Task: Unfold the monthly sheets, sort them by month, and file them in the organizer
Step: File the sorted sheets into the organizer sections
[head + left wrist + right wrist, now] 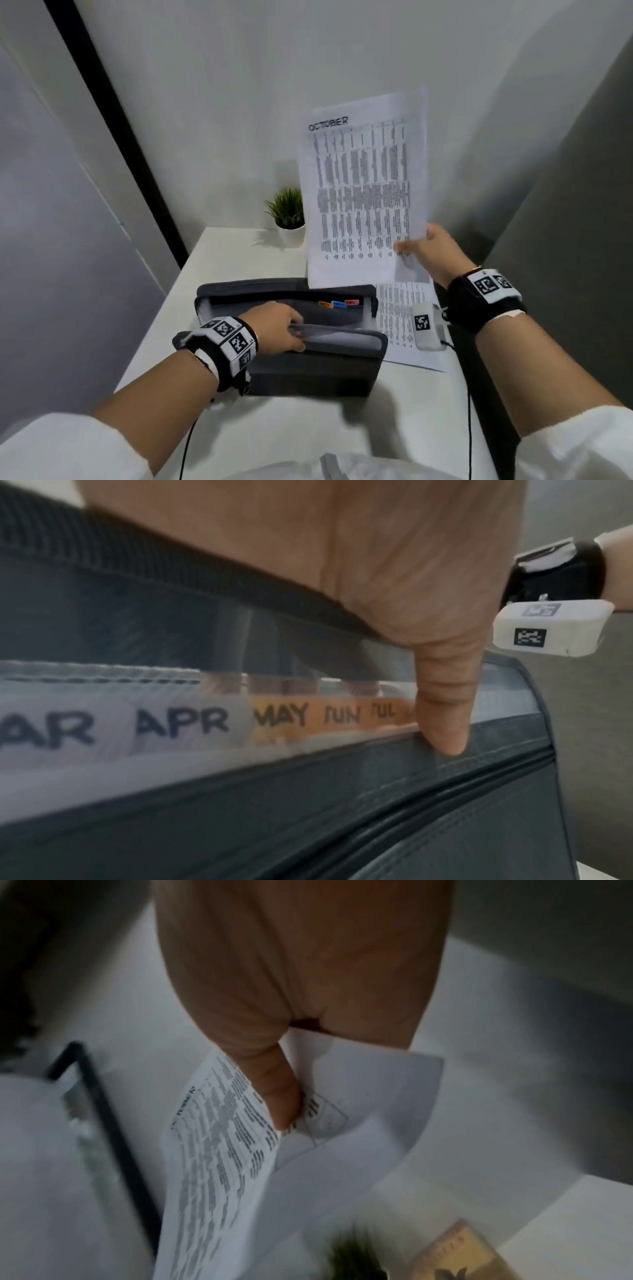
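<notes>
A: How far along is the filing?

B: Late, I judge. The right hand is pinching the unfolded OCTOBER sheet above the organizer on the bench.

A: And the left hand?

B: Its grip is holding the dividers forward, baring the OCT tab. Another printed sheet is lying unfiled beside the organizer.

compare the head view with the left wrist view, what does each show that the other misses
Only the head view shows the OCTOBER sheet pinched in the right hand, the potted plant, another sheet flat on the table, and the OCT, NOV and DEC tabs. Only the left wrist view shows the APR, MAY and JUN tabs. Both show the left hand holding the organizer open.
</notes>
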The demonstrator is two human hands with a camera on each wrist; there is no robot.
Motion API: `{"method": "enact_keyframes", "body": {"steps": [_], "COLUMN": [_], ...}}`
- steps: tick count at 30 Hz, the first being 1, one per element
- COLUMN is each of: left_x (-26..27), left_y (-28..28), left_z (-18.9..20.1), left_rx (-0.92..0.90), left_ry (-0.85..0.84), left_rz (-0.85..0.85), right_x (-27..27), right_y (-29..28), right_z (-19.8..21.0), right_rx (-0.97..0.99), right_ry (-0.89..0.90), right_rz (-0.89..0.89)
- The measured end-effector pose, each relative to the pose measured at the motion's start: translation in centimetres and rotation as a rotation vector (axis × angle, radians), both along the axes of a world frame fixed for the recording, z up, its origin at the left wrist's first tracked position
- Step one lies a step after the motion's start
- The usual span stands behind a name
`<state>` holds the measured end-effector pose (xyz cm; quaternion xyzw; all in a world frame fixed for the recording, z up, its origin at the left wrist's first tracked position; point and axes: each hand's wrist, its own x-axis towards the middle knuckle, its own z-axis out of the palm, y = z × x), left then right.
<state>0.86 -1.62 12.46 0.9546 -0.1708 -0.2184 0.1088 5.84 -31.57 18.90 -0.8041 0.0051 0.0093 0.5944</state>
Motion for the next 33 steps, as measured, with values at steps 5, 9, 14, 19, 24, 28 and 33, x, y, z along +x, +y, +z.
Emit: {"method": "enact_keyframes", "body": {"steps": [5, 9, 14, 19, 24, 28, 33], "left_x": [-0.4, -0.8, -1.2, -1.5, -1.7, -1.8, -2.3], "left_y": [-0.1, 0.6, 3.5, 6.9, 8.4, 8.5, 8.8], "left_z": [0.7, 0.9, 0.9, 0.9, 0.4, -0.5, -1.2], "left_rx": [0.026, -0.005, -0.081, 0.095, 0.252, 0.349, 0.273], "left_ry": [-0.021, 0.018, 0.039, 0.001, -0.034, -0.132, -0.187], "left_rz": [-0.074, -0.073, -0.034, 0.057, 0.113, 0.082, 0.051], "right_x": [-0.5, -0.1, 0.2, 0.4, 0.7, 0.7, -0.9], "right_y": [5.6, 7.0, 7.9, 9.8, 11.5, 12.1, 15.8], "right_z": [0.8, 1.3, 2.4, 2.9, 3.2, 3.6, 1.6], "right_rx": [-0.349, -0.633, -0.913, -1.117, -1.264, -1.298, -1.519], "right_ry": [-0.047, -0.114, -0.147, -0.152, -0.122, -0.121, -0.081], "right_rz": [0.294, 0.379, 0.504, 0.577, 0.607, 0.622, 0.834]}}
